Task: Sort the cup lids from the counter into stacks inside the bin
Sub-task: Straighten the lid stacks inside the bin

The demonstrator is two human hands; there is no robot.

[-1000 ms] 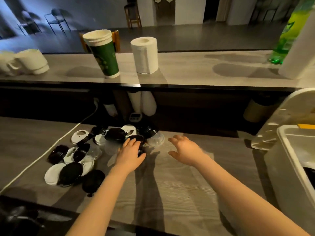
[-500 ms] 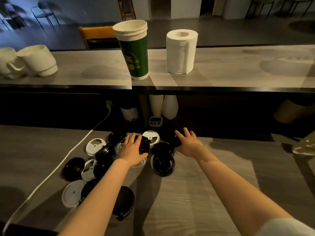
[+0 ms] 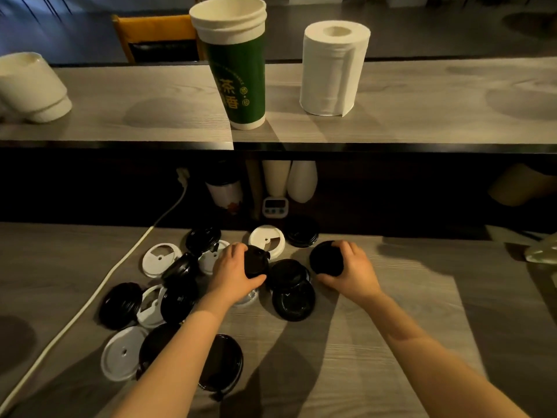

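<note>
Several black and white cup lids lie scattered on the lower counter (image 3: 391, 342). My left hand (image 3: 235, 273) grips a black lid (image 3: 255, 261) in the middle of the pile, fingers and thumb curled round its rim. My right hand (image 3: 352, 271) grips another black lid (image 3: 327, 258) at the pile's right edge. Between the hands lie two overlapping black lids (image 3: 291, 285). A white lid with a cut-out (image 3: 266, 241) sits just behind them. The bin is out of view.
A white cable (image 3: 90, 300) runs diagonally along the left of the pile. On the raised shelf stand a green paper cup stack (image 3: 236, 70), a paper towel roll (image 3: 333, 67) and white cups (image 3: 30, 89). A small timer (image 3: 275, 206) sits under the shelf.
The camera has swung left and closer, and the bin has left the view. My right hand has reached the pile and closed round a black lid; my left hand still holds its black lid.
</note>
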